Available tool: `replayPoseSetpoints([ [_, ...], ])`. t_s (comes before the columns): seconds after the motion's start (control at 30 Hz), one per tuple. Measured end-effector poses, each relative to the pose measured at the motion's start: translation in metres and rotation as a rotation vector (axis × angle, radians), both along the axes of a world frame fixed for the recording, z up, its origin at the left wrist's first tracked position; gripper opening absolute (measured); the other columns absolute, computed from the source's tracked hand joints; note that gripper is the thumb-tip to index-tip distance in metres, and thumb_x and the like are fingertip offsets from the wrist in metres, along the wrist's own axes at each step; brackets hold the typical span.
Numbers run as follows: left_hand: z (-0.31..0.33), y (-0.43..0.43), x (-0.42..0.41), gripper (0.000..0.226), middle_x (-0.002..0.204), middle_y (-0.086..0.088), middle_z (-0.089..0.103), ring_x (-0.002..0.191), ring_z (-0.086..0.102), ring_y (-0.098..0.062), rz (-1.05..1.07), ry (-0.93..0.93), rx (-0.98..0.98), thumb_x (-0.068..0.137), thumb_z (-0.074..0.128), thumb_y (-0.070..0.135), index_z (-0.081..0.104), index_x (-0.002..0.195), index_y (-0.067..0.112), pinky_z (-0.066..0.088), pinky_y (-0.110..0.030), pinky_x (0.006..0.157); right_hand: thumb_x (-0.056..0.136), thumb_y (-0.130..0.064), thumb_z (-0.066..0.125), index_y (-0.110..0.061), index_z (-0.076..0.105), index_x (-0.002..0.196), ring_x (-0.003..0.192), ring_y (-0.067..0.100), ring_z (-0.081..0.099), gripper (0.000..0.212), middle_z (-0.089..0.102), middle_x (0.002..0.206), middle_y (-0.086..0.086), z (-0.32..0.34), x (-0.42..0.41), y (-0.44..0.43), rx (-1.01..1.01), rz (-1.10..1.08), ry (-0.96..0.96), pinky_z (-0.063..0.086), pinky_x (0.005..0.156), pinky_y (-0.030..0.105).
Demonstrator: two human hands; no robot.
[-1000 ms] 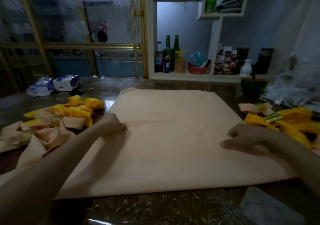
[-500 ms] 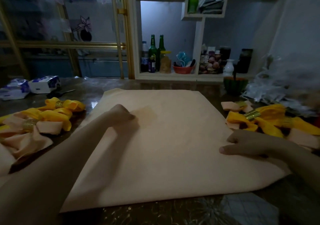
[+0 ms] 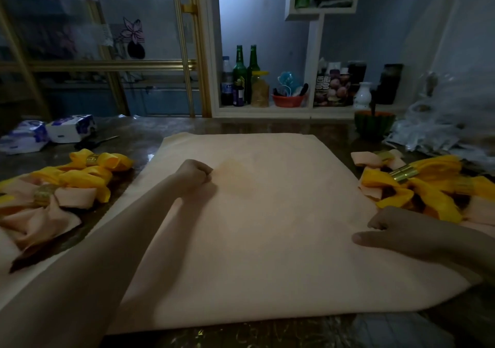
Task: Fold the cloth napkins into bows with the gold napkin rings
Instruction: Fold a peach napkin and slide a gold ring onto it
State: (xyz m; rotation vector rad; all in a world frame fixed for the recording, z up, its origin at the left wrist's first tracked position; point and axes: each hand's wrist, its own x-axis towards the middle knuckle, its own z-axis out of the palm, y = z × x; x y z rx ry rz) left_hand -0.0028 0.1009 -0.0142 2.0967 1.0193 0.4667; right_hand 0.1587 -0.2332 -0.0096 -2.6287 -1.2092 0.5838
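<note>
The left hand (image 3: 197, 174) is balled into a loose fist and rests knuckles-down on the peach napkin (image 3: 267, 229), a little left of the cloth's middle and towards its far half. The cloth around it lies smooth, with no pucker, so it seems to press rather than pinch. The right hand (image 3: 396, 231) sits at the napkin's right edge, thumb stretched flat on the cloth and fingers curled under. Whether those fingers have hold of the edge is not clear from this angle.

The napkin itself is spread wide and flat on the dark, glossy tabletop (image 3: 166, 129), directly in front of the person, with its near edge close to the tabletop's front. No pleat, fold or ring is on it yet, so this one appears to be at the smoothing stage, with the whole bow left to make.

To either side the work already done shows. The left pile of bows (image 3: 80, 179) holds yellow and peach napkins cinched with a gold ring (image 3: 92, 159). The right pile of bows (image 3: 423, 192), just beside the right hand, is bound the same way by another gold band (image 3: 403, 173). Several bows thus look finished. How many napkins remain cannot be told, and no loose ring is plainly visible
</note>
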Motion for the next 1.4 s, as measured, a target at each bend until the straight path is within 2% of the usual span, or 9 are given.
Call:
replayPoseSetpoints([
  [0.27,0.004,0.003,0.008,0.034,0.109,-0.015,0.06,0.097,0.059,-0.027,0.049,0.094,-0.055,0.089,0.061,0.022,0.059,0.117,0.001,0.048,-0.034,0.083,0.089,-0.049,0.052,-0.011,0.058,0.065,0.047,0.004,0.038,0.045,0.041,0.058,-0.003,0.004,0.0,-0.01,0.04,-0.007,0.016,0.029,0.047,0.018],
  [0.37,0.002,0.006,0.012,0.032,0.117,-0.018,0.059,0.103,0.058,-0.028,0.066,0.107,-0.015,0.089,0.061,0.012,0.06,0.118,0.002,0.048,-0.036,0.089,0.088,-0.046,0.057,-0.006,0.064,0.077,0.052,0.005,0.04,0.042,0.045,0.063,0.0,0.009,-0.001,-0.016,0.015,-0.006,-0.012,0.032,0.047,0.016],
  [0.47,0.0,0.006,0.014,0.03,0.118,-0.018,0.057,0.103,0.057,-0.028,0.067,0.134,0.022,0.09,0.055,0.007,0.058,0.12,0.002,0.049,-0.035,0.086,0.087,-0.048,0.058,-0.014,0.051,0.061,0.048,0.006,0.035,0.043,0.039,0.057,-0.003,0.002,-0.008,-0.017,0.09,-0.041,-0.086,0.028,0.047,0.018],
  [0.63,-0.002,-0.044,0.011,0.036,0.128,-0.015,0.048,0.114,0.046,-0.029,0.019,0.302,0.551,0.093,0.051,0.017,0.047,0.128,0.01,0.036,-0.04,0.097,0.091,-0.051,0.049,-0.022,0.041,0.062,0.056,0.008,0.042,0.042,0.042,0.062,-0.006,-0.013,-0.029,-0.017,0.098,-0.054,-0.628,0.033,0.053,0.026],
  [0.73,-0.002,-0.097,-0.01,0.043,0.137,-0.008,0.045,0.124,0.042,-0.025,-0.216,0.305,0.637,0.097,0.037,0.035,0.044,0.134,0.016,0.034,-0.036,0.101,0.061,-0.029,0.085,-0.013,0.06,0.068,0.052,0.021,0.056,0.031,0.058,0.063,0.005,-0.018,-0.044,-0.012,0.296,0.073,-0.889,0.043,0.045,0.032],
  [0.83,-0.012,-0.149,-0.048,0.069,0.147,0.002,0.036,0.136,0.03,-0.016,-0.452,0.37,0.672,0.085,0.009,0.054,0.038,0.14,0.025,0.025,-0.029,0.11,0.085,-0.031,0.059,-0.007,0.064,0.107,0.093,0.03,0.062,0.033,0.062,0.108,0.012,-0.024,-0.079,0.005,0.398,0.224,-0.598,0.048,0.081,0.042],
  [0.93,-0.027,-0.174,-0.072,0.069,0.157,0.008,0.01,0.144,0.004,-0.009,-0.489,0.429,0.607,0.087,0.001,0.057,0.017,0.148,0.029,0.003,-0.035,0.117,0.103,-0.032,0.029,-0.018,0.038,0.14,0.132,0.013,0.031,0.041,0.034,0.146,-0.003,-0.027,-0.125,0.024,0.373,0.397,-0.203,0.017,0.112,0.024],
  [1.13,-0.039,-0.168,-0.075,0.074,0.158,0.011,0.0,0.144,-0.001,-0.006,-0.439,0.42,0.61,0.08,-0.007,0.054,0.006,0.15,0.031,0.001,-0.033,0.116,0.097,-0.056,0.018,-0.029,-0.002,0.15,0.144,0.006,-0.01,0.064,-0.01,0.158,-0.008,-0.041,-0.128,0.025,0.144,0.447,-0.199,-0.012,0.112,0.026],
  [1.4,-0.037,-0.172,-0.075,0.103,0.158,0.009,0.009,0.144,0.005,-0.009,-0.464,0.384,0.576,0.059,-0.011,0.073,0.016,0.148,0.029,0.004,-0.035,0.115,0.097,-0.046,0.015,-0.036,-0.006,0.146,0.137,-0.003,-0.014,0.054,-0.016,0.157,-0.009,-0.032,-0.053,-0.065,-0.052,0.227,-0.203,-0.01,0.107,0.018],
])
